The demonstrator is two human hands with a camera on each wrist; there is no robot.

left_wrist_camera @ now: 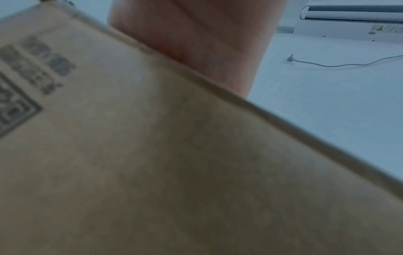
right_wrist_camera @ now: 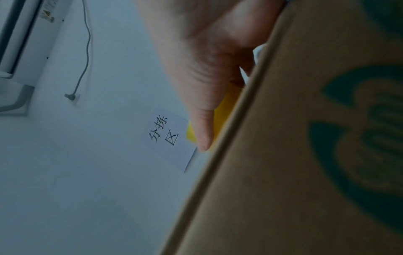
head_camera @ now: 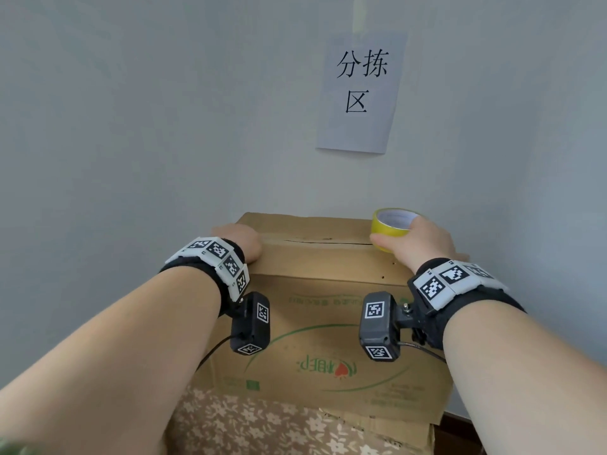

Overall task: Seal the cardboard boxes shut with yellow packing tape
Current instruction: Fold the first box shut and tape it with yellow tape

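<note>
Brown cardboard box (head_camera: 325,257): left hand (head_camera: 238,239) rests on its top's left end, finger pose hidden. Right hand (head_camera: 418,241) grips the yellow tape roll (head_camera: 391,224) at its right end

Paper sign (head_camera: 359,93) on pale wall (head_camera: 131,110)

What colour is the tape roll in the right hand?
Yellow, with a white inner core: the round roll of packing tape in the right hand, clearest in the head view.

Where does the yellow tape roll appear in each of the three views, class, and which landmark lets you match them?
Head: tape roll at right centre, on the box top, held by the right hand.
Left wrist: not in view.
Right wrist: yellow strip at centre, behind the thumb.
Shared landmark: cardboard box.
</note>
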